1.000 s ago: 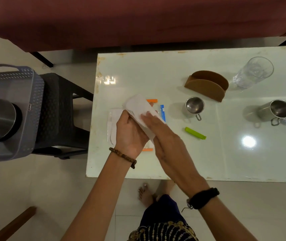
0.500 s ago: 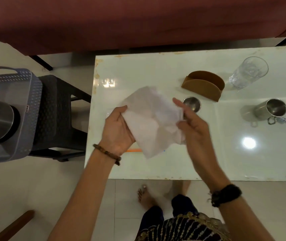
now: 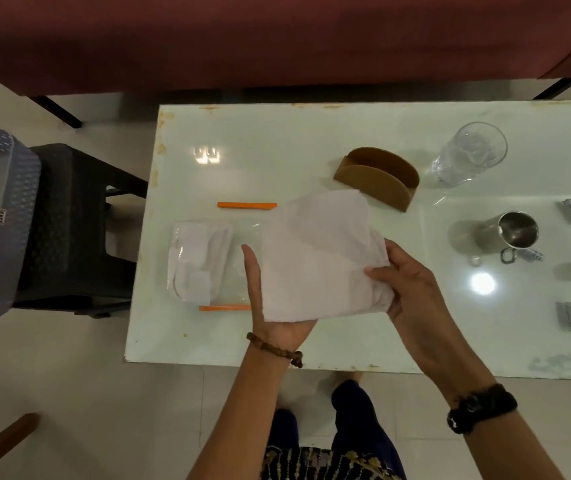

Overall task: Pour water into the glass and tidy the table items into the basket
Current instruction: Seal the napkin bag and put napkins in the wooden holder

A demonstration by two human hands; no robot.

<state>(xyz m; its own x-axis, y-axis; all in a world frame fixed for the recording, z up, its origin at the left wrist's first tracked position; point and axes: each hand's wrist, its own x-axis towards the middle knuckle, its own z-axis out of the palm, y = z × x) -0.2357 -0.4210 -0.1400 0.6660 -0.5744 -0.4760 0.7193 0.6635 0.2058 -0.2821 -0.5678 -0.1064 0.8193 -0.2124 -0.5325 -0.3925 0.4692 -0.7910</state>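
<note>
Thin white paper napkin (image 3: 315, 258), spread for folding above desk (image 3: 312, 140) near edge: left hand (image 3: 273, 306) flat beneath, right hand (image 3: 405, 285) fingers (image 3: 377, 271) pinching its edge.

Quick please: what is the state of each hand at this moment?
Left hand: open, flat under the white tissue, supporting it.
Right hand: closed, pinching the tissue's right edge.

You're holding white napkin (image 3: 315, 261); orange clips (image 3: 246, 205) lying on pale glossy table (image 3: 277, 140); brown holder (image 3: 376, 178); grey perforated basket (image 3: 0, 202).
</note>
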